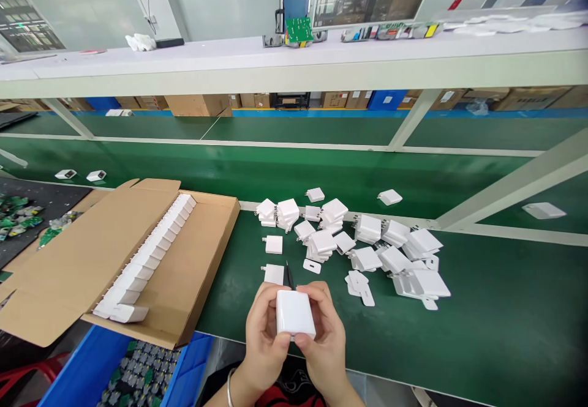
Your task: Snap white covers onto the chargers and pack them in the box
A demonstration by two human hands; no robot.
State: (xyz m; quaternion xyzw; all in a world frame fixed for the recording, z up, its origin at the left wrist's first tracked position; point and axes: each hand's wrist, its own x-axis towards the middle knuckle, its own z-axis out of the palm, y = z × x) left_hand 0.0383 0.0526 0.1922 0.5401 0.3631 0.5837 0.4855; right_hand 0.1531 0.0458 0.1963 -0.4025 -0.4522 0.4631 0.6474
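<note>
Both my hands hold one white charger housing (294,313) just above the near edge of the green bench. My left hand (264,339) grips its left side, and my right hand (327,341) grips its right side and bottom. A thin black pointed tool (290,275) sticks up behind the housing; I cannot tell which hand holds it. Beyond my hands lies a loose heap of white housings (362,242) with a few flat white caps (361,289). Two single housings (274,245) lie just left of the heap.
An open cardboard box (184,284) at the left holds a row of white housings (147,260). Below it a blue bin (92,364) contains small circuit boards. A green conveyor (275,171) runs behind, with stray housings on it. A white shelf (294,64) crosses overhead, held by slanted struts.
</note>
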